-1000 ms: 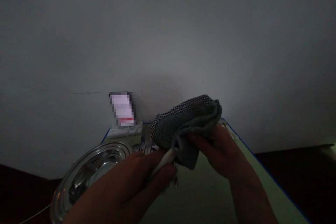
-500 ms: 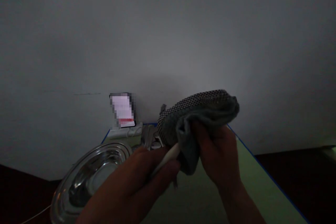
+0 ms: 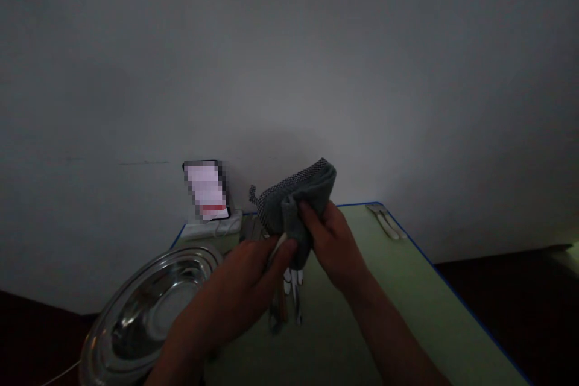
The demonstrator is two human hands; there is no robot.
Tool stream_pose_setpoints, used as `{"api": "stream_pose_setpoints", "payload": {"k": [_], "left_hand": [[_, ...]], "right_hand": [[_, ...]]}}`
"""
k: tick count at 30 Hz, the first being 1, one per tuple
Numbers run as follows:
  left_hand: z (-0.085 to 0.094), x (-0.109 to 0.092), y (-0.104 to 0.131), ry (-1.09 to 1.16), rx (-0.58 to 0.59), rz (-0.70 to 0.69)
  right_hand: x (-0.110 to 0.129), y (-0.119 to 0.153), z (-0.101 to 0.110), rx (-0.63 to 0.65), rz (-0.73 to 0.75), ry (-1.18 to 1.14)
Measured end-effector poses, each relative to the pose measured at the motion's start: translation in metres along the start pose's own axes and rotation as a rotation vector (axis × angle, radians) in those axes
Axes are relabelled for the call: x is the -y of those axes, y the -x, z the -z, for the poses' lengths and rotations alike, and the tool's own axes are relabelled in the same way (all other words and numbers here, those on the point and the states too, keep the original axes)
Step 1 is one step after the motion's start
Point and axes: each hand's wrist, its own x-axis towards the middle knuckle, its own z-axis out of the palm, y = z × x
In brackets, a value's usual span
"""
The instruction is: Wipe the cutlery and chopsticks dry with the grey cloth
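Note:
My left hand [image 3: 239, 289] grips a pale-handled utensil [image 3: 277, 251] whose upper end is buried in a grey cloth [image 3: 296, 205] with a checked edge. My right hand [image 3: 335, 244] is closed on that cloth, bunched around the utensil, above a green table [image 3: 407, 301]. What kind of utensil it is stays hidden by the cloth. On the table below my hands lie several pieces of cutlery [image 3: 289, 295].
A shiny steel bowl [image 3: 145, 313] sits at the table's near left. A phone [image 3: 205, 190] leans against the grey wall on a white power strip [image 3: 212, 228]. Two utensils [image 3: 384, 220] lie at the far right corner by the blue table edge.
Both hands have moved away from me toward the table's far end. The cloth has been gathered into a tighter bunch and shifted left. The cutlery on the table is now uncovered.

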Motion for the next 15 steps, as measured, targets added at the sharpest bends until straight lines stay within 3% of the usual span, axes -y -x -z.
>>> {"api": "stream_pose_setpoints", "payload": {"k": [2,4,7,9,12,15], "left_hand": [[0.006,0.002,0.002,-0.036,0.037,0.002],[0.013,0.003,0.005,-0.084,0.077,-0.004],[0.021,0.005,0.011,-0.114,0.12,0.004],[0.024,0.009,0.013,-0.079,0.113,0.014],[0.027,0.017,0.014,0.007,0.062,0.036],[0.029,0.024,0.013,0.114,-0.036,0.047]], "right_hand": [[0.005,-0.004,0.016,0.211,0.056,0.099],[0.012,-0.005,0.028,0.343,0.083,0.212],[0.018,-0.004,0.037,0.4,0.103,0.336],[0.019,-0.003,0.038,0.265,0.113,0.338],[0.013,-0.006,0.037,-0.088,0.083,0.17],[0.008,-0.01,0.028,-0.194,-0.051,-0.155]]}}
